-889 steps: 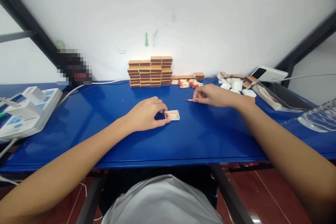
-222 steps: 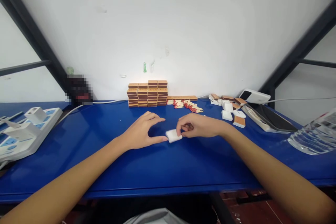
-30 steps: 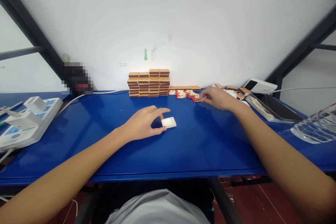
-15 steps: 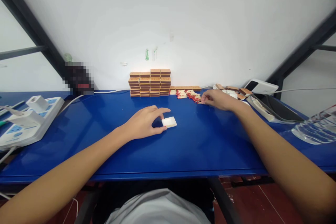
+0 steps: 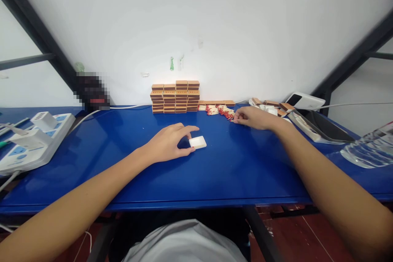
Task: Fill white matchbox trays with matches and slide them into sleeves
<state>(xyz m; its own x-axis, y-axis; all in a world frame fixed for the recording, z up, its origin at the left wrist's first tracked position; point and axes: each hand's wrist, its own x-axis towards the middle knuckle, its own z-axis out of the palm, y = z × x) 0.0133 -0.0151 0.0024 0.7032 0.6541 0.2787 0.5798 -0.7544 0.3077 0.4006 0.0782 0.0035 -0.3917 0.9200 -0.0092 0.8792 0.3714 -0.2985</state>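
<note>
A small white matchbox tray (image 5: 198, 142) lies on the blue table, its open side up. Curled at its left end is my left hand (image 5: 172, 143), thumb at the near corner and a bent finger at the far one, with the index finger stretched above. Farther back, my right hand (image 5: 250, 117) has its thumb and fingertips pinched together at the right end of a row of loose red-headed matches (image 5: 215, 109). The fingers partly hide the matches there, so how many are between them cannot be made out.
Closed matchboxes (image 5: 175, 97) stand stacked against the wall, with a low row (image 5: 216, 102) beside them. Loose box parts (image 5: 270, 108), a white device (image 5: 305, 101) and a black pouch (image 5: 327, 125) lie right. Clear plastic (image 5: 368, 147) sits far right, a power strip (image 5: 58, 139) left.
My right hand has shifted slightly left and nearer to me at the end of the matches. My left hand and the tray have stayed in place.
</note>
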